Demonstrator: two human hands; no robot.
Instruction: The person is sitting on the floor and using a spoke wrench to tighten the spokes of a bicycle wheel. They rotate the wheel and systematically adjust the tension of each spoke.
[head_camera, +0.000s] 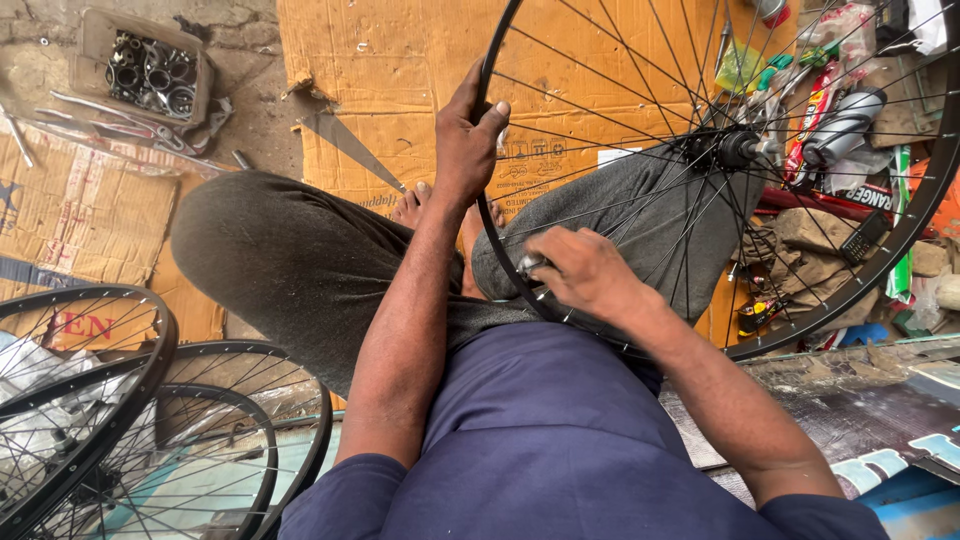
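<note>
A black bicycle wheel rim (905, 235) with thin steel spokes and a hub (727, 150) stands upright across my crossed legs. My left hand (465, 140) grips the rim's left edge from outside, thumb hooked over it. My right hand (583, 270) is closed around a small metal tool (530, 265) pressed against the rim's lower left section. I sit on the floor in grey trousers and a dark blue shirt, with bare feet near the rim.
Several black spoked wheels (110, 420) lie stacked at the lower left. A box of metal rings and parts (150, 75) sits at the top left on cardboard sheets (380, 60). Cans, packets and tools (840, 120) crowd the right side.
</note>
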